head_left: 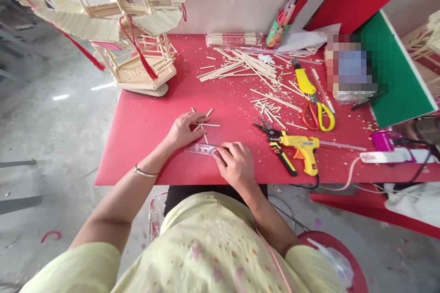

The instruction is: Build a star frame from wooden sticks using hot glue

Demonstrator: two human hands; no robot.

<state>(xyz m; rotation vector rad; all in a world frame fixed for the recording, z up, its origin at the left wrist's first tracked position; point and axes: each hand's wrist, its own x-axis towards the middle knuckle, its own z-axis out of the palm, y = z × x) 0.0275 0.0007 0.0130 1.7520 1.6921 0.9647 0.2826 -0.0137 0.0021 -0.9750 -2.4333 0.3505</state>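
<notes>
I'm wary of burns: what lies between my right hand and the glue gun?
The head view shows a stretch of red table beside your right hand, then the cutters beside the glue gun.

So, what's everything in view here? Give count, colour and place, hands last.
Table: one, red, centre
Stick tower: one, pale, back left
Crossed sticks: several, pale, centre
Ruler: one, clear and pink, front
Loose sticks: many, pale, middle
Wrapped sticks: one packet, pale, back
Pen cup: one, multicoloured, back
Scissors-like tool: one, red and yellow, right
Pliers: one, black and yellow, front right
Glue gun: one, yellow, beside pliers
Power strip: one, white, right
Board: one, green, far right
Blurred object: one, unclear, beside board
Round object: one, red, lower right
Shirt: one, pale yellow, bottom
Bracelet: one, silver, left wrist
Left hand: one, bare, on crossed sticks
Right hand: one, bare, on ruler
</notes>
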